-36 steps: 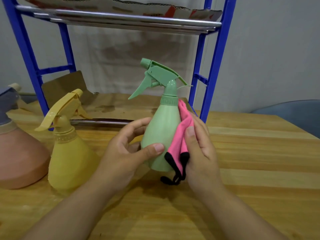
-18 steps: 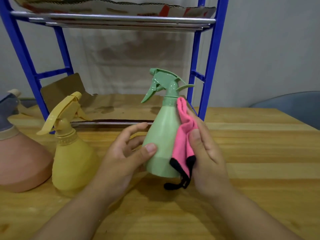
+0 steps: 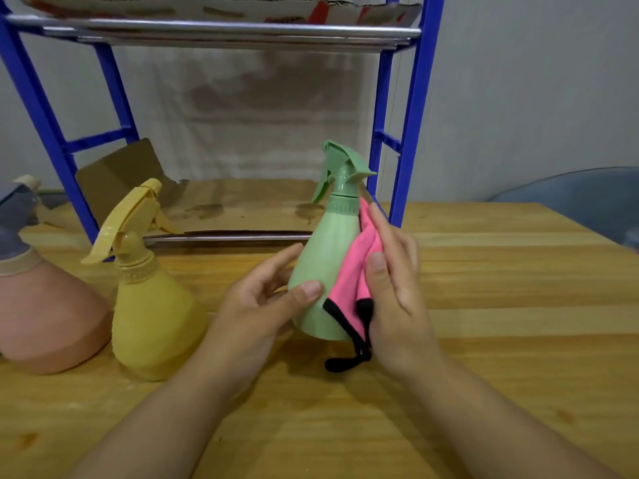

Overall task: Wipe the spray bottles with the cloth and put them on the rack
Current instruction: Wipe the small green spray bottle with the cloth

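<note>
A green spray bottle [image 3: 325, 257] is held a little above the wooden table, tilted slightly right, its trigger head turned toward me and to the left. My left hand [image 3: 262, 305] grips its lower body with thumb in front and fingers behind. My right hand [image 3: 394, 288] presses a pink cloth with black edging [image 3: 356, 271] against the bottle's right side. A yellow spray bottle [image 3: 152, 305] stands to the left on the table. Further left is a larger pink-orange spray bottle [image 3: 45, 316] with a grey top. The blue rack [image 3: 411, 133] stands behind them.
The rack's lower shelf [image 3: 242, 205] is lined with brown cardboard and has a metal front rail [image 3: 224, 236]. An upper shelf with metal rails [image 3: 224, 29] crosses the top. A wooden table [image 3: 501, 340] extends to the right, with a blue-grey chair [image 3: 587, 198] beyond it.
The green bottle has been rotated in my hands, so its spray head now points toward me instead of left. The view has shifted slightly upward.
</note>
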A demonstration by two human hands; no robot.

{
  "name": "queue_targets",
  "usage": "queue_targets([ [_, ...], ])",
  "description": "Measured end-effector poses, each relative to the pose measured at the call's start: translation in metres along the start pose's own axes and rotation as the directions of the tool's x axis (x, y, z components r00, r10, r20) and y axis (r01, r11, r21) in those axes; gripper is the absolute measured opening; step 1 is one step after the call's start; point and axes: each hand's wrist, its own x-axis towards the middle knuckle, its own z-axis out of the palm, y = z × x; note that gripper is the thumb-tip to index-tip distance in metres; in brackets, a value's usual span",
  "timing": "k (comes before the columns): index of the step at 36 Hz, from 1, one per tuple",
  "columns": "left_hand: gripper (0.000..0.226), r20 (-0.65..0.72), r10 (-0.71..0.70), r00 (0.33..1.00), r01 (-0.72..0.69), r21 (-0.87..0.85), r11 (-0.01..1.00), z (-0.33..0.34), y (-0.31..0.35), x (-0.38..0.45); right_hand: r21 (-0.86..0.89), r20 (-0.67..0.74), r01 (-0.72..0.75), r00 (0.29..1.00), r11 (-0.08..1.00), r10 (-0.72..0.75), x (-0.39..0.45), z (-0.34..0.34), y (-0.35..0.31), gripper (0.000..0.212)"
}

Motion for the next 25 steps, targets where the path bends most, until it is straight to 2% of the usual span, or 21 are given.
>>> queue_targets([
  [3, 0.055, -0.048, -0.014, 0.999, 0.01, -0.086, 0.996, -0.004, 0.002, 0.002, -0.133, 0.08, 0.126, 0.99, 0.983, -0.116, -0.004, 0.001, 0.002, 0.056],
  [6, 0.043, -0.057, -0.01, 0.998, 0.001, -0.157, 0.988, -0.003, 0.002, 0.004, -0.271, 0.18, 0.272, 0.957, 0.923, -0.229, -0.004, -0.001, 0.001, 0.055],
  [8, 0.035, -0.027, 0.006, 1.0, -0.01, -0.151, 0.988, -0.003, 0.002, 0.003, -0.236, 0.179, 0.283, 0.953, 0.93, -0.244, -0.001, -0.001, -0.001, 0.053],
  [10, 0.035, -0.004, 0.024, 1.0, -0.024, -0.118, 0.993, -0.003, 0.001, 0.003, -0.108, 0.105, 0.182, 0.98, 0.977, -0.171, 0.002, 0.0, -0.004, 0.045],
  [12, 0.037, 0.012, 0.033, 0.999, -0.032, -0.09, 0.995, -0.004, 0.0, 0.003, 0.108, 0.035, 0.023, 0.999, 0.994, -0.027, 0.005, 0.001, -0.007, 0.044],
  [14, 0.041, 0.013, 0.032, 0.999, -0.031, -0.069, 0.997, -0.003, 0.0, 0.004, 0.341, 0.021, -0.142, 0.989, 0.929, 0.143, 0.007, 0.002, -0.009, 0.045],
  [15, 0.043, 0.013, 0.031, 0.999, -0.03, -0.056, 0.998, -0.001, 0.001, 0.004, 0.378, 0.017, -0.19, 0.98, 0.906, 0.199, 0.007, 0.002, -0.008, 0.045],
  [19, 0.048, 0.013, 0.002, 1.0, -0.002, -0.021, 1.0, 0.005, 0.002, 0.006, 0.192, -0.05, -0.182, 0.979, 0.964, 0.195, 0.003, 0.004, -0.002, 0.052],
  [22, 0.054, 0.033, -0.001, 0.999, 0.0, 0.034, 0.999, 0.006, 0.004, 0.007, -0.006, -0.061, -0.093, 0.994, 0.996, 0.093, 0.002, 0.001, -0.001, 0.052],
  [25, 0.055, -0.014, 0.0, 1.0, 0.001, 0.018, 1.0, 0.005, 0.005, 0.009, -0.137, -0.026, 0.05, 0.998, 0.989, -0.054, 0.001, -0.002, -0.005, 0.061],
])
